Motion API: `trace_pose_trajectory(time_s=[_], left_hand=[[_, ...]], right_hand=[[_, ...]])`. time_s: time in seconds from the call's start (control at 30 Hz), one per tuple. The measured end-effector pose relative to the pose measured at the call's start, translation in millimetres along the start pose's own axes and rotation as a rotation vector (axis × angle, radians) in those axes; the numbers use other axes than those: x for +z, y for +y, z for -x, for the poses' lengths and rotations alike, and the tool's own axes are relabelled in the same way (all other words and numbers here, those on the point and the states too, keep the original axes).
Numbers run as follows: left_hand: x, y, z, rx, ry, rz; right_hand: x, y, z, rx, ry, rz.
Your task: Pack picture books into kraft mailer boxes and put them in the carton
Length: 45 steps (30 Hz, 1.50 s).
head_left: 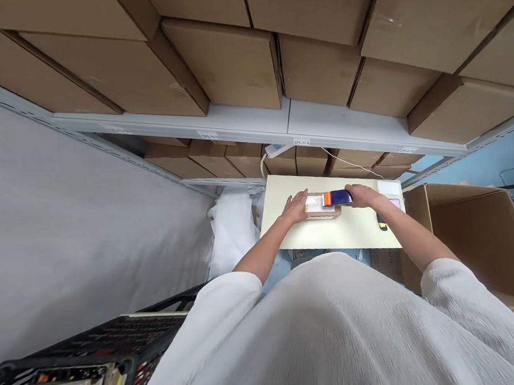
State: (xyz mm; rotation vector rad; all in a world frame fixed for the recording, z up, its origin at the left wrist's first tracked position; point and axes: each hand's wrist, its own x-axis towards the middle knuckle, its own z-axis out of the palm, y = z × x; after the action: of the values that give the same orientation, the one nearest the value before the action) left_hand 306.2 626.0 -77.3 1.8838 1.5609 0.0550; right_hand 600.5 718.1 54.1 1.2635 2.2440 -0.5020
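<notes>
A pale yellow work board [280, 236] lies in front of me with a small cardboard box [336, 213] on it. White and clear material shows at the top of the box. My left hand [295, 207] grips the box at its left end, thumb toward me and fingers along the far side. My right hand [360, 196] is closed on the right end of a dark blue and orange flat item [340, 198]. Its orange end rests over the top of the box; its exact kind I cannot make out.
On the board's right lie a white pad [388, 188] and a dark yellow-tipped tool [382, 224], partly under my forearm. A large open carton [471, 233] stands right. Shelves of cartons [222, 65] rise ahead. White wrapping [232, 226] and a black crate [139, 337] are left.
</notes>
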Motion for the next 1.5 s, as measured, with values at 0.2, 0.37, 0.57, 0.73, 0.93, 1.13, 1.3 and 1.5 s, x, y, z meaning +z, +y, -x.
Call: trace_pose_trajectory(time_s=[0.2,0.37,0.57,0.73,0.93,1.13,1.3,1.5], left_hand=[[-0.5,-1,0,-0.015,-0.012,-0.033],[0.0,-2,-3,-0.039,-0.025,-0.039],[2.2,-6,-8,-0.055,-0.023,-0.032],[2.9,-6,-11,-0.072,-0.031,-0.041],[2.5,-5,-13,-0.080,-0.038,-0.033],[0.9,-1,-12,-0.090,-0.058,-0.053],[0.1,2,-12,-0.071,-0.053,-0.042],[-0.5,3,-11,-0.083,-0.060,-0.011]], right_hand=[[16,84,25,0.013,0.039,-0.001],[32,143,40,0.036,0.032,-0.031],[60,151,28,0.068,0.003,-0.049],[77,134,10,0.097,-0.035,0.003],[88,100,-13,0.116,-0.074,-0.002],[84,68,-31,0.121,-0.088,0.009],[70,50,-43,0.131,-0.093,0.021],[59,35,-53,0.135,-0.103,0.071]])
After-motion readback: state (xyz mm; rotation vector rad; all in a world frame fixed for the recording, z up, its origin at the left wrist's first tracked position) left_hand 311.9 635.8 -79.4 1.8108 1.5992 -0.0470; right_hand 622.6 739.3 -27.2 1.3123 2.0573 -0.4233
